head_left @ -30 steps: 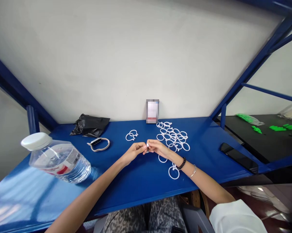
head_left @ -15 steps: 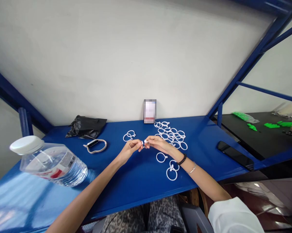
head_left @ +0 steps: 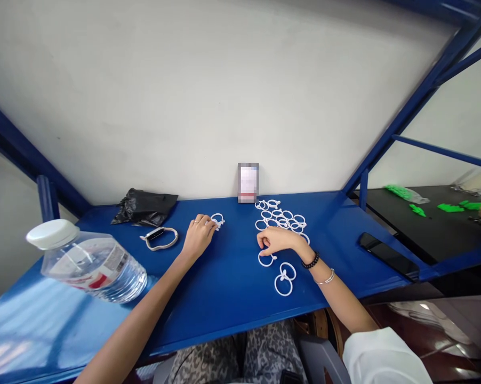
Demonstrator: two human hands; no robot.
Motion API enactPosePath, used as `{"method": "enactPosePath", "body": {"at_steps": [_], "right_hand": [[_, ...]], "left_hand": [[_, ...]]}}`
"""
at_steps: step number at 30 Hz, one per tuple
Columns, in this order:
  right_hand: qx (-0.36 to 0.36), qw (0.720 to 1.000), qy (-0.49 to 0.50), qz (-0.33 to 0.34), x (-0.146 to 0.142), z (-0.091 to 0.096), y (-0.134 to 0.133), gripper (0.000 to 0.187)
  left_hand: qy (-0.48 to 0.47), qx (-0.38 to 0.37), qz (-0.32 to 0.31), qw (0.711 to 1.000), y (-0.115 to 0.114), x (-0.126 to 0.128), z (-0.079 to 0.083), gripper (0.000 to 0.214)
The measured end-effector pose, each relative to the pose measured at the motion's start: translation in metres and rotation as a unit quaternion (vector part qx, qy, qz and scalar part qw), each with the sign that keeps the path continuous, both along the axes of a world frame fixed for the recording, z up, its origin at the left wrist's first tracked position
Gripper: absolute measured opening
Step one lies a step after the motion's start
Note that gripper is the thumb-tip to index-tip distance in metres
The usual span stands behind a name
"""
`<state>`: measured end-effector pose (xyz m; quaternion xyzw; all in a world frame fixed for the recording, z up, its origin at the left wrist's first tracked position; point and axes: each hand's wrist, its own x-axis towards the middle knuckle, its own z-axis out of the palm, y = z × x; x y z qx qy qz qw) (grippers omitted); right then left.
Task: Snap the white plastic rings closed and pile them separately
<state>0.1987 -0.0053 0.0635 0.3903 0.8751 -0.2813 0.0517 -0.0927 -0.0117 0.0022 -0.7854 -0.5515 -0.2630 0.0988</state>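
My left hand is at the small left group of white curtain rings, its fingertips closed on a white ring there; the fingers partly hide that ring. To the right, my right hand hovers palm down with bent fingers, thumb and index finger apart and nothing visible between them. Just under its fingertips lies a single white ring. Two overlapping rings rest nearer the front edge. Behind my right hand spreads a larger pile of white rings, each with a small eyelet.
A large water bottle stands at the left on the blue table. Near it are a watch and a black plastic bag. A phone leans on the wall; another phone lies right. Green pieces sit on the adjoining black table.
My hands have separated from their meeting point in the middle. The left moved left to the small ring group; the right moved right and down over the single ring.
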Motion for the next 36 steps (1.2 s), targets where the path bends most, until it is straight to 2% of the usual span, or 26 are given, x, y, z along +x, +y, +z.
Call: {"method": "enactPosePath", "body": {"at_steps": [3, 7, 9, 11, 16, 18, 21, 23, 25, 29, 31, 33, 36], "right_hand": [[0.024, 1.0, 0.002, -0.01, -0.006, -0.004, -0.002, 0.02], [0.102, 0.993, 0.028, -0.047, -0.014, -0.013, -0.003, 0.016], [0.12, 0.99, 0.046, -0.058, -0.018, -0.018, -0.004, 0.012], [0.116, 0.989, 0.068, -0.064, -0.021, -0.023, -0.004, 0.01], [0.122, 0.976, 0.165, -0.069, -0.028, -0.026, -0.008, 0.007], [0.092, 0.965, 0.238, -0.064, -0.032, -0.025, -0.01, 0.002], [-0.06, 0.943, 0.321, -0.063, -0.036, -0.023, -0.014, 0.02], [-0.169, 0.919, 0.352, -0.062, -0.038, -0.022, -0.016, 0.035], [-0.246, 0.888, 0.383, -0.057, -0.04, -0.022, -0.017, 0.041], [-0.315, 0.84, 0.439, -0.043, -0.043, -0.028, -0.018, 0.044], [-0.335, 0.824, 0.456, -0.033, -0.044, -0.034, -0.018, 0.048], [-0.358, 0.809, 0.465, -0.027, -0.046, -0.04, -0.017, 0.049], [-0.387, 0.779, 0.492, -0.022, -0.047, -0.044, -0.017, 0.05]], "left_hand": [[-0.002, 0.019, -0.01, 1.0, -0.007, 0.008, 0.002, 0.023], [-0.029, 0.034, -0.129, 0.991, -0.029, 0.035, 0.011, 0.026], [-0.024, -0.001, -0.22, 0.975, -0.04, 0.05, 0.012, 0.027], [-0.018, -0.044, -0.276, 0.96, -0.047, 0.062, 0.01, 0.027], [-0.094, -0.144, -0.3, 0.938, -0.049, 0.067, 0.006, 0.03], [-0.168, -0.166, -0.289, 0.928, -0.049, 0.064, 0.01, 0.032], [-0.295, -0.204, -0.247, 0.9, -0.049, 0.06, 0.017, 0.037], [-0.362, -0.255, -0.231, 0.867, -0.049, 0.06, 0.021, 0.041], [-0.426, -0.318, -0.24, 0.812, -0.048, 0.06, 0.023, 0.043], [-0.544, -0.421, -0.284, 0.668, -0.047, 0.061, 0.023, 0.047], [-0.574, -0.447, -0.299, 0.617, -0.047, 0.061, 0.023, 0.048], [-0.585, -0.46, -0.31, 0.591, -0.049, 0.063, 0.024, 0.051], [-0.594, -0.455, -0.323, 0.579, -0.052, 0.064, 0.03, 0.055]]}}
